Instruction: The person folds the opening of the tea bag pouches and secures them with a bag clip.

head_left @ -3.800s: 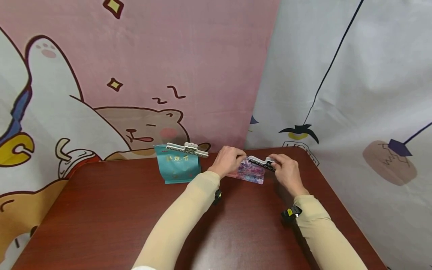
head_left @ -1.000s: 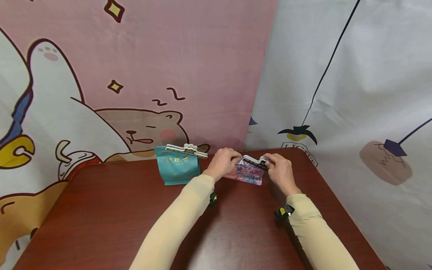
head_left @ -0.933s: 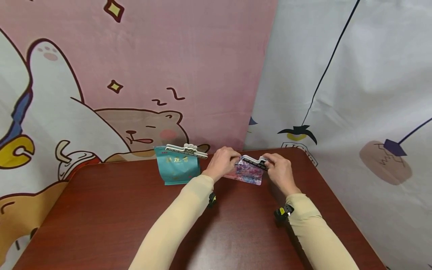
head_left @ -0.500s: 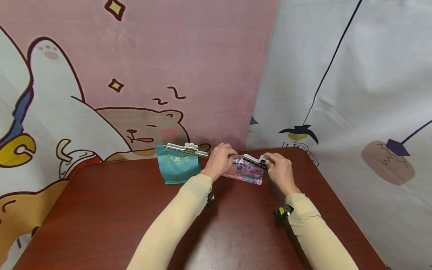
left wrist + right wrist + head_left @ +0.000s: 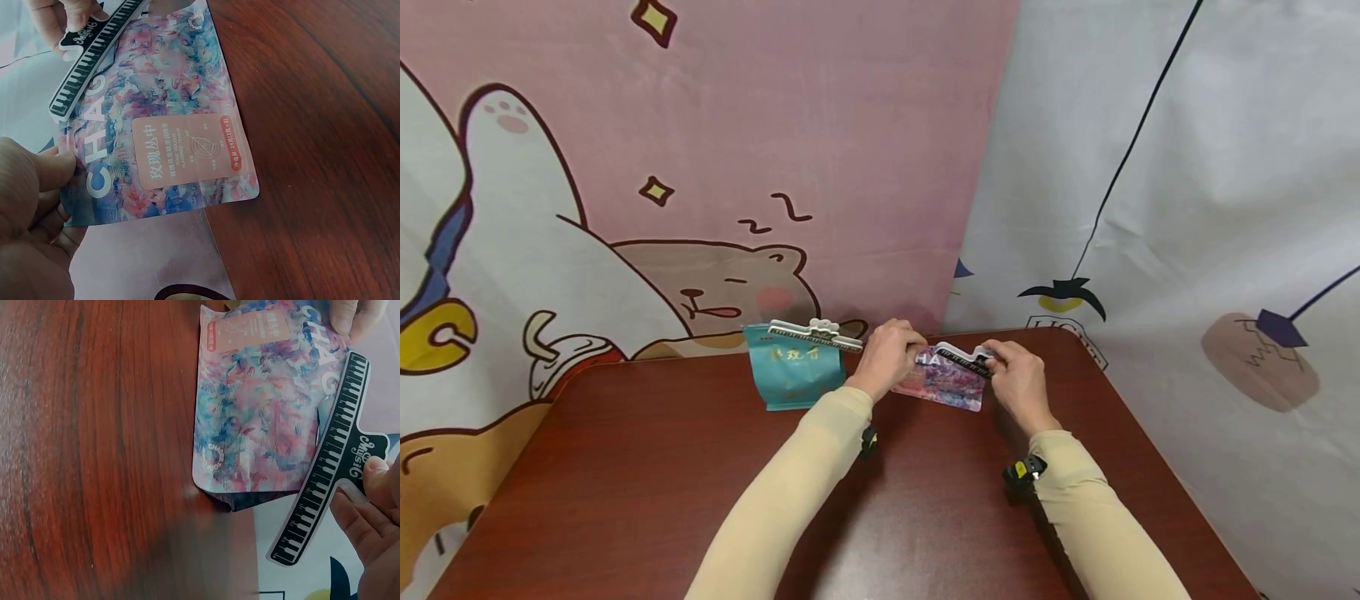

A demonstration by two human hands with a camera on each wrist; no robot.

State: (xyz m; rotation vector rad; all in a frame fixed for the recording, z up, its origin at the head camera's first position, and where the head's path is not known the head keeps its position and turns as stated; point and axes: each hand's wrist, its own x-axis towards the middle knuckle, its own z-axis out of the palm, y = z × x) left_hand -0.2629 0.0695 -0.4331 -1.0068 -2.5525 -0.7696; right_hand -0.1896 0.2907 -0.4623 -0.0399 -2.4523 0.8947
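A colourful floral tea pouch (image 5: 169, 69) with CHA lettering stands upright on the table. My left hand (image 5: 887, 357) pinches its top left corner between thumb and fingers, as the left wrist view shows. My right hand (image 5: 1019, 382) pinches the handle of a black-and-white piano-key clip (image 5: 325, 469). The clip lies slantwise along the top right of the pouch, overlapping its upper edge in both wrist views. Its far end reaches near the lettering, while its lower end juts past the pouch's side in the right wrist view.
Left of the hands stands a teal pouch (image 5: 796, 375) with a white clip (image 5: 817, 333) across its top. The reddish-brown table (image 5: 647, 467) reaches back to a cartoon-printed cloth (image 5: 880, 167).
My left hand has moved slightly left along the pouch, uncovering its white lettering. My right hand and the clip have shifted left, over the pouch's top edge. The teal pouch stays put.
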